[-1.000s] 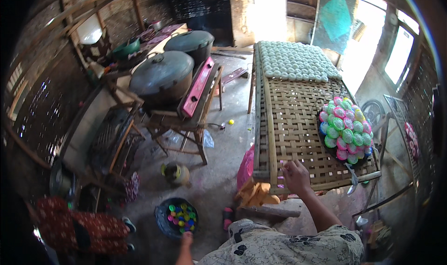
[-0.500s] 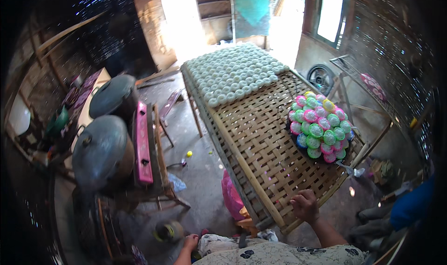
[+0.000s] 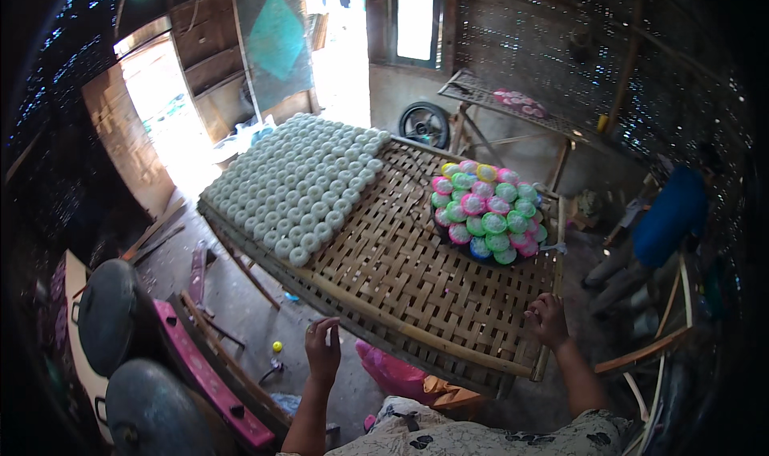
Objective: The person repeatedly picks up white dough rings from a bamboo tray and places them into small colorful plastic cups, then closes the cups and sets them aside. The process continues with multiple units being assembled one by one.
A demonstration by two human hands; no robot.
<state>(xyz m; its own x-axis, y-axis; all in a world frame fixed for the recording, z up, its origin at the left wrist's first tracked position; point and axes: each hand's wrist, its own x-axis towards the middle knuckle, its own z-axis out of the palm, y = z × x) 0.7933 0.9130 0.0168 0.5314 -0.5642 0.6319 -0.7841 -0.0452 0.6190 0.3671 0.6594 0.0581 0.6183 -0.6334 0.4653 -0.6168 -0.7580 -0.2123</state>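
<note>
Many cups (image 3: 496, 223), apparently filled, lie beyond the right grip (image 3: 549, 321).

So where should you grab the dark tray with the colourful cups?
Probably grip the dark tray by opposite sides of its rim, coming low from the near side: colourful cups cover its middle, but dark edge peeks out at the left.

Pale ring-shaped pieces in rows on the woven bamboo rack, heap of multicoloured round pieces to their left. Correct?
Wrong side: the heap of multicoloured round pieces sits to the right of the pale ring-shaped pieces, as the head view shows. Rows on the woven bamboo rack: correct.
</note>
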